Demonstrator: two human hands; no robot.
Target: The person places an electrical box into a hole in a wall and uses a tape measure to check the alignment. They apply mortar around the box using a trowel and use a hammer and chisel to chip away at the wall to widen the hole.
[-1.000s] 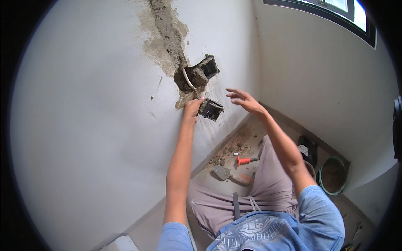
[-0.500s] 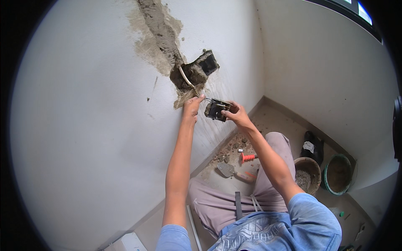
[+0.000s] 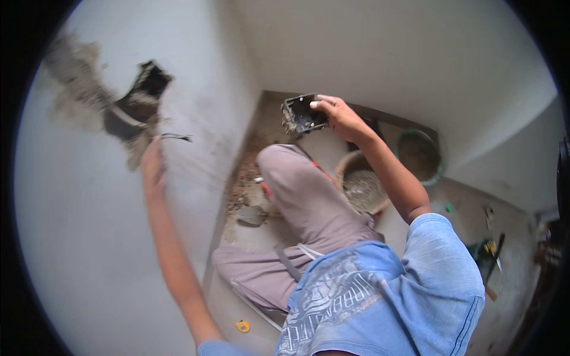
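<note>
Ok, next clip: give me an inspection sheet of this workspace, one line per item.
Surface: white wall with a chiselled-out hole, bare mortar around it.
Job's things: dark wall box, mortar crusted on its edge, held off the wall.
Clutter: rubble and trowel on the floor, two buckets.
Hands: right hand grips the wall box; left hand on the wall below the hole, blurred.
Cables: wire sticking out by the hole.
Surroundings: room corner, tools at right.

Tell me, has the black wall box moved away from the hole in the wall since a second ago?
Yes. The black box was beside the wall hole; now the right hand holds it well to the right, out over the floor.
</note>
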